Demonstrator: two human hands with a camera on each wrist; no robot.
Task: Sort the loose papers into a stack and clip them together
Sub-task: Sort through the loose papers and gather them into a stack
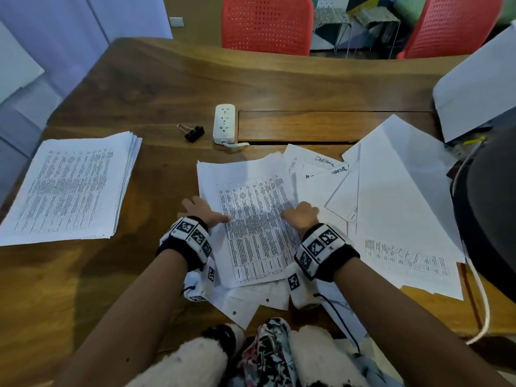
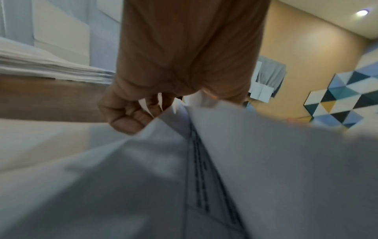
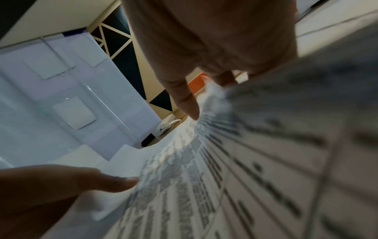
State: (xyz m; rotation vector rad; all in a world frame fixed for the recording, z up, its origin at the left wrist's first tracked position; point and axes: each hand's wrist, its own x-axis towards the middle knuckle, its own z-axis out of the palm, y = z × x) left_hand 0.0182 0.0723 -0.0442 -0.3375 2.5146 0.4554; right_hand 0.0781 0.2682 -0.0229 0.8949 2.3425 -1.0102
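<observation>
A printed sheet with a table (image 1: 252,233) lies on top of a loose pile in the middle of the wooden table (image 1: 173,79). My left hand (image 1: 199,210) grips its left edge, thumb on top and fingers curled underneath (image 2: 131,113). My right hand (image 1: 303,215) grips the right edge, thumb (image 3: 188,103) pressed on the print and fingers hidden below. The sheet bows between both hands (image 3: 245,177). A squared stack of printed papers (image 1: 69,188) sits at the left. A black binder clip (image 1: 194,132) lies beyond the pile.
More loose sheets (image 1: 391,196) fan out to the right, and several poke out under my wrists. A white power strip (image 1: 224,122) lies next to a recessed cable tray (image 1: 321,125). A dark object (image 1: 488,219) with cables stands at the right edge. Red chairs (image 1: 266,23) stand behind.
</observation>
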